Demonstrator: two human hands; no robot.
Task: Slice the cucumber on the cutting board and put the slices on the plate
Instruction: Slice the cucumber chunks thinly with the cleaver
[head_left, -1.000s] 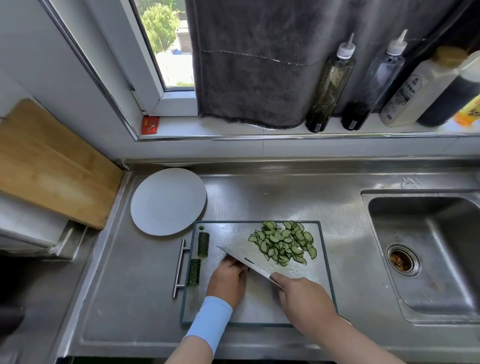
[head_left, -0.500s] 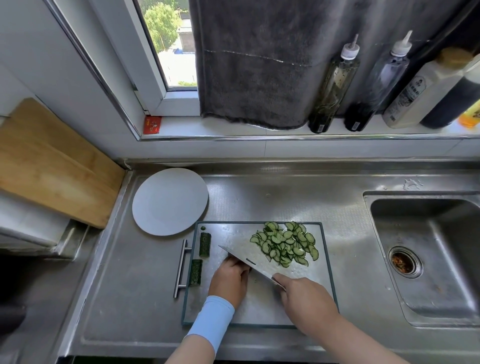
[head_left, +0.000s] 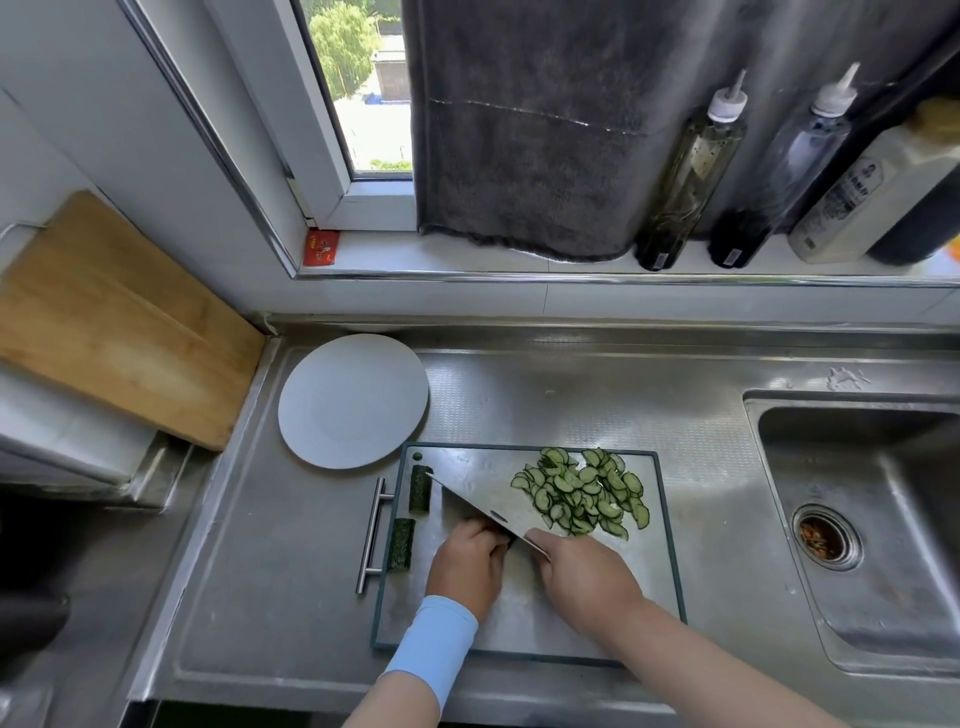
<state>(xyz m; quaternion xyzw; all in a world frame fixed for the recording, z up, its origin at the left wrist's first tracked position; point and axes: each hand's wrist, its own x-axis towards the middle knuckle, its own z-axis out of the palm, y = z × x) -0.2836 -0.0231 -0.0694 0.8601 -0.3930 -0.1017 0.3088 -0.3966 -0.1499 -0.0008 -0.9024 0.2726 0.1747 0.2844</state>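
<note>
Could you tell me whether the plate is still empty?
Empty: the plate shows bare white, and the slices lie piled on the cutting board.

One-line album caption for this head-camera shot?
Right hand slicing cucumber with a knife; slices piled, plate bare.

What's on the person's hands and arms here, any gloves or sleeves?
No gloves: both hands are bare. The left hand has a light blue, snug, plain sleeve covering the wrist and lower forearm, with no visible markings. The right hand and its forearm are uncovered; no watch, rings or bands visible.
</note>
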